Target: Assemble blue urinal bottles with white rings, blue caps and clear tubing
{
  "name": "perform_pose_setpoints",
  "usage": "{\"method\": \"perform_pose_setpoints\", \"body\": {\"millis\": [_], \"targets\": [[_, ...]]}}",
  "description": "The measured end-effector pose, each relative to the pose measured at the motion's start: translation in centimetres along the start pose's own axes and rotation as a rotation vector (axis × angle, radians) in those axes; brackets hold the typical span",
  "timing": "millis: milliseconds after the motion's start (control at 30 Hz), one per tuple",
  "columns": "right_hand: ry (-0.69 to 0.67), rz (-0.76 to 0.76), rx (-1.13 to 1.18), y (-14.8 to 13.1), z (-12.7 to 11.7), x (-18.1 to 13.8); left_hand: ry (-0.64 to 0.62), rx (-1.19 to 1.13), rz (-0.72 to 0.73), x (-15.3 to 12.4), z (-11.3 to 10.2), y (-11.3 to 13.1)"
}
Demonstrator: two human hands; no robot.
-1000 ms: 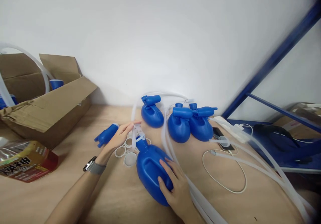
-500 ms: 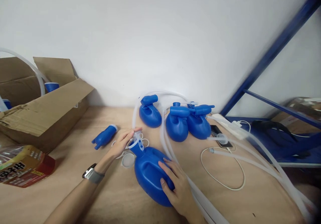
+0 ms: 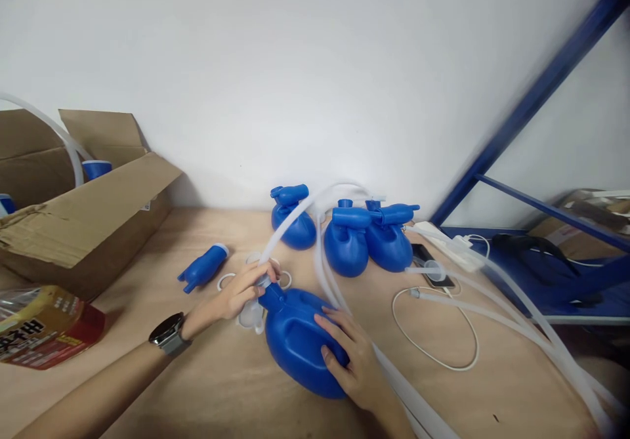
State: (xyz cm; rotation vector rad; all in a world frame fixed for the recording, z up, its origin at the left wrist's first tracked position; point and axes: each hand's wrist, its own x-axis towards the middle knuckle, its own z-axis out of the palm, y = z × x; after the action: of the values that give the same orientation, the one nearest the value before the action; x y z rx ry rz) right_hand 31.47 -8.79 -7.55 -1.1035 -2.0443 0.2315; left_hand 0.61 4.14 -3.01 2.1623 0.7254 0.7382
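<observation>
In front of me a large blue urinal bottle [image 3: 298, 354] lies on its side on the wooden table, neck pointing to the far left. My right hand [image 3: 358, 368] grips its body on the near right, thumb and fingers around the moulded handle area. At the neck, my left hand [image 3: 242, 289] closes its fingers around a translucent cap [image 3: 264, 281], partly hidden by them. From this cap a whitish tube [image 3: 290, 221] arches up and back to the right. Beside the left hand lie translucent lids [image 3: 250, 316] and a white ring [image 3: 225, 282].
A loose blue funnel-like part [image 3: 204, 268] lies left. Several blue bottles [image 3: 346, 249] stand by the wall. Far left are an open cardboard box [image 3: 113, 209] and a drink bottle [image 3: 52, 324]. On the right are tubes [image 3: 492, 314], a phone [image 3: 427, 258] and a white cable [image 3: 445, 363].
My left hand has turned and closed over the cap at the neck. The tube has swung from upright to a rightward arch. My right hand still holds the bottle.
</observation>
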Motion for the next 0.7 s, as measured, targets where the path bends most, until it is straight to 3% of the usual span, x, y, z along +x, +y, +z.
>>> {"method": "perform_pose_setpoints", "body": {"millis": [233, 700], "targets": [[0.033, -0.015, 0.017, 0.2, -0.2, -0.1, 0.097, 0.066, 0.132, -0.9, 2.2, -1.0], [0.071, -0.026, -0.002, -0.3, 0.0, 0.1, 0.281, -0.039, 0.226, -1.2, 4.6, -2.3]]}}
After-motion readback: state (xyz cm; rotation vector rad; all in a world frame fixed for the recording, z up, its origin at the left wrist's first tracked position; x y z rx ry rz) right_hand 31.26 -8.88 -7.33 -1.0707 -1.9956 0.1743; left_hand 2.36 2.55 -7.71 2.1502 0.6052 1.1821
